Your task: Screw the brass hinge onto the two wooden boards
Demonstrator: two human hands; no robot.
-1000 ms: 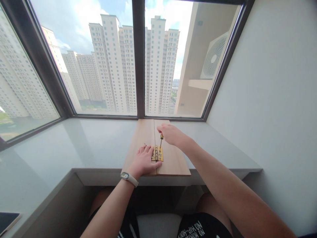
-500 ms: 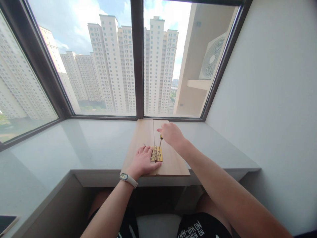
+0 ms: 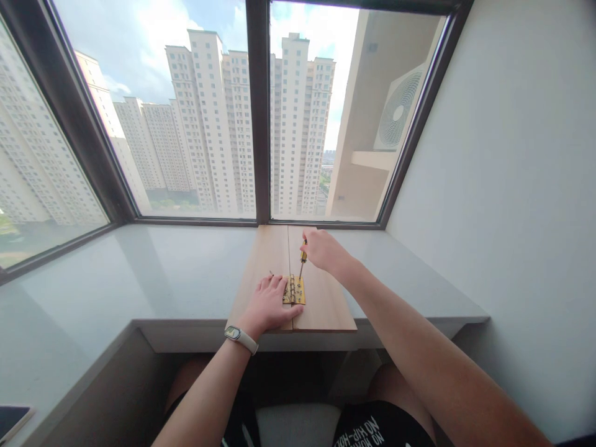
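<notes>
A brass-coloured hinge (image 3: 298, 290) lies across the seam between two pale wooden boards (image 3: 326, 304), with several screws on its leaves. My left hand (image 3: 270, 304) lies spread over the left board and the hinge's left leaf, its thumb along the hinge's near edge. Part of that leaf is hidden beneath the fingers. In my right hand (image 3: 321, 249) is a screwdriver (image 3: 303, 256) with a yellow and black handle, fingers closed round its top. The shaft slants down, its tip at the upper part of the hinge's right leaf. A small screw-like piece (image 3: 272, 272) shows by my left fingertips.
The boards rest on a white sill (image 3: 186, 273) whose front edge faces my lap. A dark-framed window (image 3: 263, 124) stands behind, and a white wall (image 3: 512, 155) rises on the right. A dark flat object (image 3: 13, 422) lies at the lower left.
My right hand has shifted its grip and turned slightly, so more of the screwdriver's handle shows. The left hand and the hinge stay in place.
</notes>
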